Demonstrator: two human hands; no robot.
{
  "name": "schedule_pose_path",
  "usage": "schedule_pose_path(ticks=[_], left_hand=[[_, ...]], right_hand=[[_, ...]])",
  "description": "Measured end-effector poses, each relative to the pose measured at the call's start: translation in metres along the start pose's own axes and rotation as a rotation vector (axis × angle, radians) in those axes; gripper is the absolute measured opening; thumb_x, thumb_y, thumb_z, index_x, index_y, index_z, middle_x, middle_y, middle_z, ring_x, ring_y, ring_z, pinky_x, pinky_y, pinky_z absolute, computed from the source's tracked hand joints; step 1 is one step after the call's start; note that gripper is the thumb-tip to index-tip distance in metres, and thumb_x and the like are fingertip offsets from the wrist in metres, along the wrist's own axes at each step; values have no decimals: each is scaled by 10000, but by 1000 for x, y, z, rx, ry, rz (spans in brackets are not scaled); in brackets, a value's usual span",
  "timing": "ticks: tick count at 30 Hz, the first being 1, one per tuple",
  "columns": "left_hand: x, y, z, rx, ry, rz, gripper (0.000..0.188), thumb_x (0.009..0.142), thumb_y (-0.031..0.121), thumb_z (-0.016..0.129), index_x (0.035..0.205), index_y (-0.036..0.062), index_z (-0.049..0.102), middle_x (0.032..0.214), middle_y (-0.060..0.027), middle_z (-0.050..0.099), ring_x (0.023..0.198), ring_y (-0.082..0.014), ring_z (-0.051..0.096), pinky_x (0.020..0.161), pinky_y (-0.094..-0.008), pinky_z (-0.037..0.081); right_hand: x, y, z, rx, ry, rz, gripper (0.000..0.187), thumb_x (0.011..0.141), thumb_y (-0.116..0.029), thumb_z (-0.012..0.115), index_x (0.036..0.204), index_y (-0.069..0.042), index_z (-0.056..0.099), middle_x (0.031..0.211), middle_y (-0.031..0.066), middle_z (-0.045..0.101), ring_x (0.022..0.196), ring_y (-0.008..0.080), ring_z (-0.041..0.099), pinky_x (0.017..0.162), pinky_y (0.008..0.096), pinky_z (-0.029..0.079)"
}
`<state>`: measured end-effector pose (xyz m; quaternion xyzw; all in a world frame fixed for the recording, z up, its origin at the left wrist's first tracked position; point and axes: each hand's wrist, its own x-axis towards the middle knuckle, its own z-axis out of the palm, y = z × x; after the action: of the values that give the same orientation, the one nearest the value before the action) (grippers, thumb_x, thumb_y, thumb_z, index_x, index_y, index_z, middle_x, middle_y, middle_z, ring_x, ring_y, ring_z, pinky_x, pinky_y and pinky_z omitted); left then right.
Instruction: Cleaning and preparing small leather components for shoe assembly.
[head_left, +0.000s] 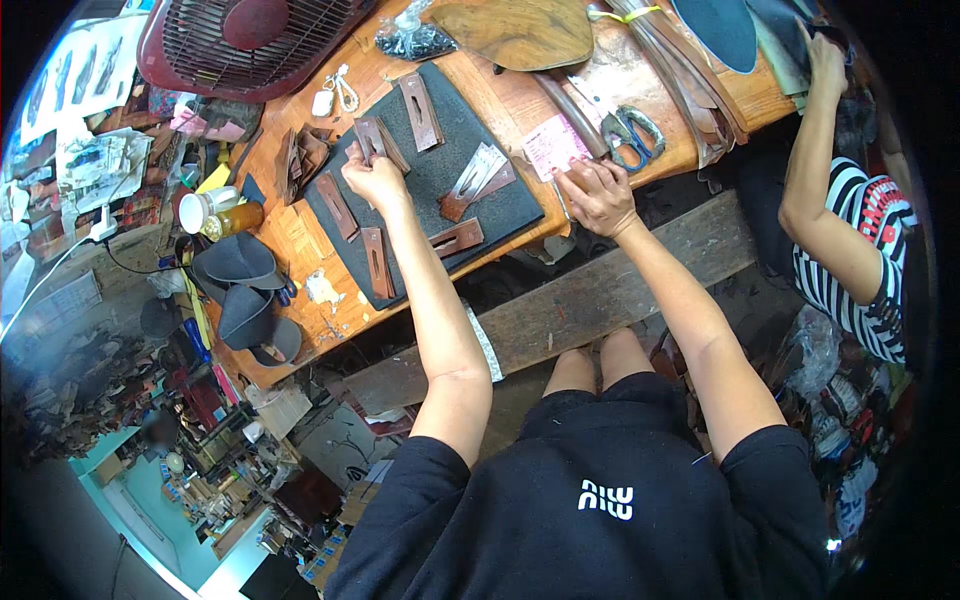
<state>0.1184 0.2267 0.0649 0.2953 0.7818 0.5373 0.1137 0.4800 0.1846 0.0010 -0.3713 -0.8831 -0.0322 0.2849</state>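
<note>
My left hand point(378, 180) is closed, its fingertips pinching a brown leather piece point(372, 137) over a black mat point(405, 205). More brown leather pieces lie flat around it: a slotted piece point(421, 112) farther back, a narrow piece point(337, 205) to the left and another piece point(377, 262) near the front edge. A fan of pale strips point(478, 172) rests to the right on the mat. At the table edge, my right hand point(600, 197) is bent with its fingers drawn in beside a pink paper point(556, 147). Something thin and pale shows below those fingers; what it is I cannot make out.
Blue-handled scissors point(632, 138) lie right of my right hand. A stack of leather pieces point(300, 160), a white mug point(196, 212), an amber jar point(235, 220) and dark curved pieces point(245, 262) stand left. A red fan point(250, 45) is at the back; another person's arm point(810, 150) reaches in right.
</note>
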Motion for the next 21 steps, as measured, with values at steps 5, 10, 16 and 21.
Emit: schedule_pose_path(ticks=[5, 10, 16, 21], left_hand=[[-27, 12, 15, 584, 100, 114, 334, 841, 1, 629, 1161, -56, 707, 1108, -217, 597, 1097, -387, 579, 977, -457, 444], [-22, 15, 5, 580, 114, 242, 287, 826, 4, 642, 1093, -52, 731, 1049, -238, 584, 1012, -388, 592, 899, -470, 462], [-18, 25, 0, 761, 103, 323, 169, 784, 57, 684, 916, -4, 769, 850, -239, 664, 836, -413, 669, 773, -485, 531], [-17, 33, -4, 845, 129, 313, 198, 750, 115, 706, 910, 57, 806, 825, -203, 743, 807, -385, 736, 748, -468, 569]], right_hand=[[-9, 5, 0, -12, -27, 15, 480, 855, -311, 620, 1324, -221, 662, 1289, 27, 613, 1164, 173, 581, 1039, 409, 364], [-4, 2, 1, -13, -9, 7, 460, 874, -321, 600, 1317, -217, 664, 1279, 26, 616, 1175, 170, 579, 1032, 409, 367], [-5, 3, 2, -18, 0, 11, 457, 882, -328, 591, 1320, -217, 662, 1279, 24, 615, 1186, 171, 573, 1051, 411, 355], [-5, 3, 0, -16, -11, 9, 459, 883, -332, 589, 1322, -218, 660, 1281, 25, 615, 1191, 174, 572, 1059, 415, 350]])
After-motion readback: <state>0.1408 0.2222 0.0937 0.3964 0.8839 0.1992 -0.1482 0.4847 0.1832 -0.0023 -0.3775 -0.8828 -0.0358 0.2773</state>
